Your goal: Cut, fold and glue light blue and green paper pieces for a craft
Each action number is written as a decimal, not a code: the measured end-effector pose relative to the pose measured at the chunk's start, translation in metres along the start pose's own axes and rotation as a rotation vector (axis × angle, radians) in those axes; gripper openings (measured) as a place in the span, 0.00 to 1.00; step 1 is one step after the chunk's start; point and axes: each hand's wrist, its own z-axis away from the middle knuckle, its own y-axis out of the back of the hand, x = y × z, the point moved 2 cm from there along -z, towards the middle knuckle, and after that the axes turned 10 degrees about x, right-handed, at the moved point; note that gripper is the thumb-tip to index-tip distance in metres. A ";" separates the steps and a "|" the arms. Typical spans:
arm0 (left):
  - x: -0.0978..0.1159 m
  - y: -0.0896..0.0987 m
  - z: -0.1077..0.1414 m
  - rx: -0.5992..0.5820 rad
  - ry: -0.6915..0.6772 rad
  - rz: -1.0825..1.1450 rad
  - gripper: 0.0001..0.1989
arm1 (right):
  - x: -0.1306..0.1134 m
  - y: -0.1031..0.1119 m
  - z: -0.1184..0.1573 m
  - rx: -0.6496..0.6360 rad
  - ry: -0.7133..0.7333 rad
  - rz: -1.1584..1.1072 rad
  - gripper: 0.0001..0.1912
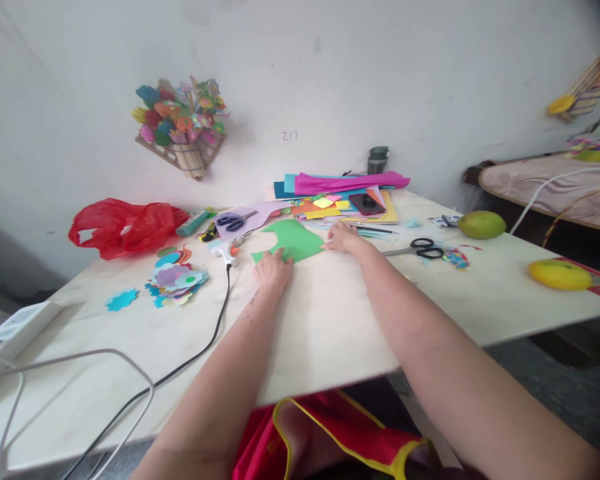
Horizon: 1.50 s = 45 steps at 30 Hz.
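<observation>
A cut-out piece of green craft paper (pixel 296 239) lies flat on the table in front of me, with a curved notch in its left side. My left hand (pixel 273 269) rests on its lower left part, fingers laid on the paper. At the right corner of the sheet is my right hand (pixel 344 239), its fingertips at the edge and its fingers apart. A white glue gun (pixel 225 253) with a black cord lies left of my left hand. Black-handled scissors (pixel 423 249) lie right of my right hand, partly behind the forearm.
Paper flower shapes (pixel 177 280) are piled at left, near a red plastic bag (pixel 125 227). Purple-handled scissors (pixel 235 220), coloured sheets (pixel 350 182) and a phone (pixel 367 204) lie at the back. A green mango (pixel 481 225) and a yellow one (pixel 560 275) sit at right.
</observation>
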 end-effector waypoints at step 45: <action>0.008 0.017 0.019 -0.120 -0.491 -0.158 0.30 | -0.049 -0.002 0.075 -0.111 0.486 -0.033 0.26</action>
